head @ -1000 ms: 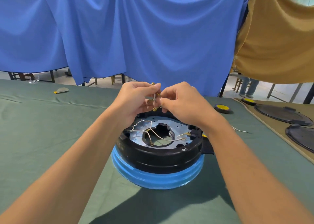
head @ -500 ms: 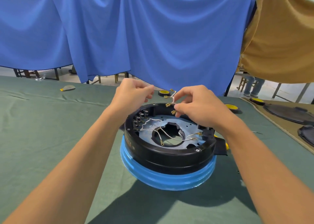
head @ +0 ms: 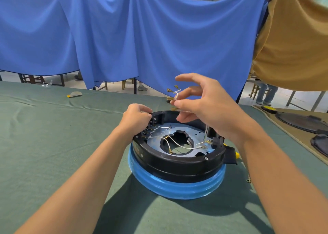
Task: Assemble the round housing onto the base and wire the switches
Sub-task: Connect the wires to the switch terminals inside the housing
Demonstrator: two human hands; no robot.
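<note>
Tabletop (head: 53, 145): wires (head: 176, 94) pinched in right grip (head: 204, 107).

Blue curtain (head: 142, 38), green tablecloth (head: 44, 136).

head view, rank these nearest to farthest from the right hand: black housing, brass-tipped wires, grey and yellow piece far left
1. brass-tipped wires: pinched in the right hand.
2. black housing: just below that hand.
3. grey and yellow piece: far left on the green cloth.
</note>
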